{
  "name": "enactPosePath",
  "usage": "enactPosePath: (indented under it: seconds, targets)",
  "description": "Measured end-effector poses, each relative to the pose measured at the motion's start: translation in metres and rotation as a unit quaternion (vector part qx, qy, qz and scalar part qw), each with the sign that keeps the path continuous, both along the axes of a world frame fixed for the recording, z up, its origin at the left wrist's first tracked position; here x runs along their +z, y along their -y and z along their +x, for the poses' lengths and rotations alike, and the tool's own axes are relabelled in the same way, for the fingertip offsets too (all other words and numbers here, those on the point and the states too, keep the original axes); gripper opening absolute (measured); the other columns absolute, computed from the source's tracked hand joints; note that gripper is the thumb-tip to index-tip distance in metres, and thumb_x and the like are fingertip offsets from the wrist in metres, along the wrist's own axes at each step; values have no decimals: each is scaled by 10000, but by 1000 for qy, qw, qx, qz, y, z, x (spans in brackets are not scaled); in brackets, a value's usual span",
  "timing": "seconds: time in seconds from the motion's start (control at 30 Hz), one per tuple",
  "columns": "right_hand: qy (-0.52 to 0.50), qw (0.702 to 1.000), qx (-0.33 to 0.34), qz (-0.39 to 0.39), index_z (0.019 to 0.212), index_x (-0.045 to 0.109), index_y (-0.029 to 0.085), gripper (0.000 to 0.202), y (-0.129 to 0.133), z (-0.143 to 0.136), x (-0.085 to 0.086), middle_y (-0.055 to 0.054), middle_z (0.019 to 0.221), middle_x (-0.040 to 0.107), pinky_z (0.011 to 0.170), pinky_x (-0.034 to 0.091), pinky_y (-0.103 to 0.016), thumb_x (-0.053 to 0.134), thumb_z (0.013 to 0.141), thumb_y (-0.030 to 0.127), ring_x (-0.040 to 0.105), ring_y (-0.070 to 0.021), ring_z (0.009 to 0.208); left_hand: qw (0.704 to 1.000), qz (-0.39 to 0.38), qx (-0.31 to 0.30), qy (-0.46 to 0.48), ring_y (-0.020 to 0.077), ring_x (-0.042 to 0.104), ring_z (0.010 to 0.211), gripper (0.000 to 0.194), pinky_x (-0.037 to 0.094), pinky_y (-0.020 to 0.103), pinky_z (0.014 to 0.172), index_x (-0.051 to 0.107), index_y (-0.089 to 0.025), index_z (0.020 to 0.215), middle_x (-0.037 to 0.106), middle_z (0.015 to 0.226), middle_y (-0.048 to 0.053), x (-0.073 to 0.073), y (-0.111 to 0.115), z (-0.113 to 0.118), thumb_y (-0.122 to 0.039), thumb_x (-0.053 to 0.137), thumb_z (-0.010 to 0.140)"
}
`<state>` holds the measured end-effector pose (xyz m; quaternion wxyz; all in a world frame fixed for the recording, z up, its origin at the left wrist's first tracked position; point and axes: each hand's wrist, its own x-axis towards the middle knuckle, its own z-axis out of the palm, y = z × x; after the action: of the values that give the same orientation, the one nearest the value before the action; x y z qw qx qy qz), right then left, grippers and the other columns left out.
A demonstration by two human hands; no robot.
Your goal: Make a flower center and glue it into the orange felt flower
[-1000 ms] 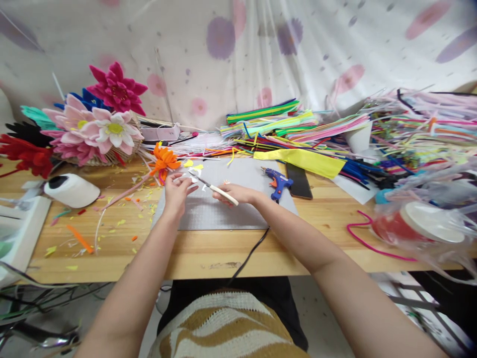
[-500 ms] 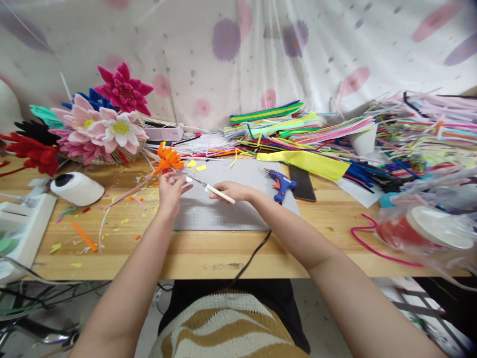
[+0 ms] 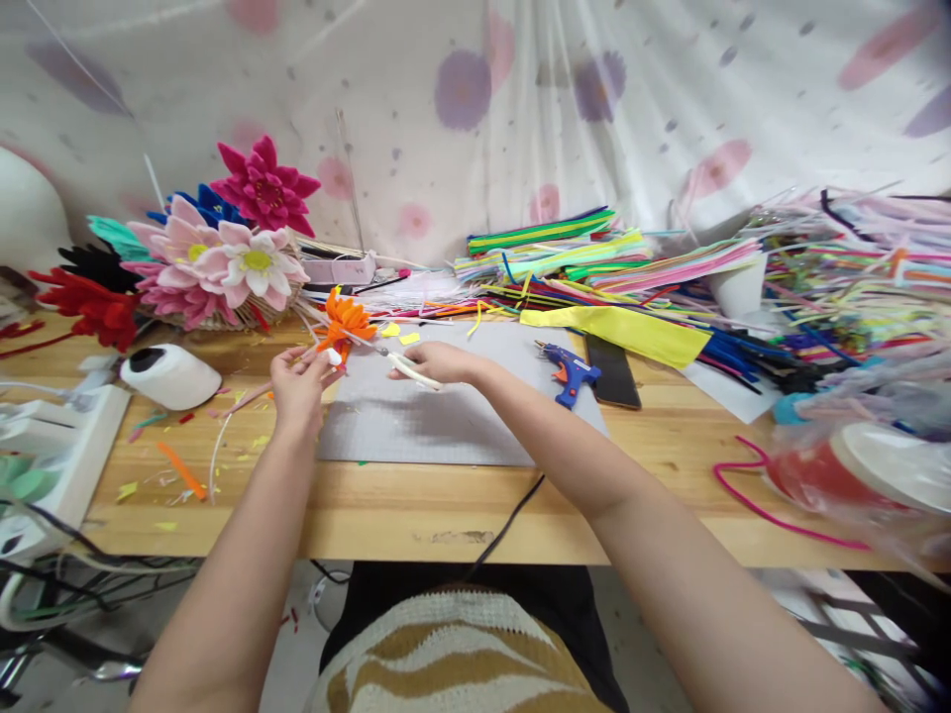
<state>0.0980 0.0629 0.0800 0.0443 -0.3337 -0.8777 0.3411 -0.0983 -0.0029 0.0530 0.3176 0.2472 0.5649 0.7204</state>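
While the left hand [image 3: 297,391] pinched a small white piece [image 3: 334,356] between thumb and fingertips, over the left edge of the grey mat [image 3: 461,431], the right hand [image 3: 438,363] was curled round the pale handles of the scissors [image 3: 417,373]. Their blades pointed left towards the mat's far left corner, and from where I stood I couldn't tell whether they were parted or met. At that same corner sat an orange flower [image 3: 347,322], just past the fingers of the left hand, with the scissor tips near its petals; whether they touched it I couldn't make out. Just right of the flower, along the mat's far edge, lay 2 yellow scraps [image 3: 409,339]. A blue glue gun [image 3: 571,374] rested at the mat's right edge, beside a dark flat slab [image 3: 615,378], and a yellow strip [image 3: 624,335] stretched over the far right corner. Bundles of coloured stems [image 3: 542,238] were heaped along the far edge of the wooden bench [image 3: 416,505]. Towards its far left corner stood a cluster of fuzzy flowers [image 3: 257,262], with a white spool [image 3: 178,378] lying nearer. An orange strip [image 3: 182,470] lay by the near left corner, among small trimmings, and a red tub [image 3: 809,465] in clear plastic stood at the right end, next to a bent magenta stem [image 3: 788,525].
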Motion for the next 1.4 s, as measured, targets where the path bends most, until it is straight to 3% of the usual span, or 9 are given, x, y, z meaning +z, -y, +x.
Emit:
enactPosePath:
  seconds: [0.17, 0.33, 0.57, 0.77, 0.93, 1.0, 1.1, 1.3, 1.4]
  targets:
    - [47, 993, -76, 75, 936, 632, 154, 513, -27, 28, 17, -28, 848, 621, 605, 304, -212, 510, 755, 619, 499, -114, 692, 1000, -14, 3, 5, 91, 589, 596, 362, 543, 274, 602, 376, -208, 851, 590, 758, -23, -5, 2, -1, -105, 636, 622]
    - [186, 963, -148, 129, 974, 639, 156, 374, -50, 68, 21, -75, 920, 663, 595, 335, -229, 564, 762, 455, 561, -153, 739, 999, -39, -22, 21, 91, 579, 620, 422, 537, 268, 615, 389, -202, 852, 545, 727, -46, -11, -8, 28, -75, 655, 550]
    - [278, 918, -190, 212, 1043, 635, 191, 339, -57, 91, -9, -119, 1109, 647, 721, 424, -288, 576, 760, 368, 596, -249, 982, 988, -41, -145, 38, 105, 593, 615, 413, 530, 270, 573, 419, -180, 864, 585, 720, -16, -16, -30, 86, -76, 672, 555]
    - [177, 933, -234, 208, 1055, 623, 186, 326, -70, 103, -45, -93, 1130, 641, 806, 432, -296, 606, 745, 286, 583, -224, 1017, 973, -45, -220, 47, 103, 602, 600, 403, 527, 268, 577, 436, -176, 878, 615, 686, -24, -24, -42, 112, -77, 677, 570]
    - [-75, 931, -330, 140, 1052, 588, 147, 277, -56, 93, -54, -73, 1054, 650, 845, 432, -272, 546, 783, 200, 593, -141, 936, 974, -44, -214, 57, 115, 618, 621, 416, 531, 278, 595, 413, -182, 868, 621, 679, -29, -34, -43, 122, -85, 684, 567]
    - [-157, 935, -313, 49, 1037, 577, 129, 261, -41, 83, -57, -71, 993, 657, 803, 450, -256, 528, 797, 219, 604, -118, 859, 972, -30, -222, 66, 128, 635, 646, 428, 533, 280, 605, 407, -184, 873, 625, 683, -26, -38, -41, 124, -104, 692, 564]
    - [-196, 940, -278, 6, 1015, 575, 130, 241, -20, 70, -60, -65, 987, 650, 793, 454, -249, 523, 797, 219, 600, -111, 845, 970, -17, -231, 70, 136, 641, 651, 458, 533, 278, 593, 405, -190, 888, 633, 697, -24, -42, -36, 125, -131, 712, 553]
    - [0, 924, -307, 228, 1116, 566, 124, 341, -28, 77, -57, -124, 1168, 591, 960, 360, -310, 421, 809, 96, 498, -201, 1117, 975, -9, -197, 100, 112, 633, 655, 464, 534, 262, 602, 411, -196, 896, 626, 740, -25, -46, -34, 112, -153, 731, 563]
    - [172, 911, -284, 244, 1188, 537, 84, 397, -45, 86, -53, -183, 1220, 549, 942, 351, -324, 417, 809, 90, 480, -247, 1145, 970, -13, -201, 135, 102, 639, 677, 463, 542, 288, 696, 430, -186, 885, 612, 741, -28, -47, -36, 105, -122, 745, 552]
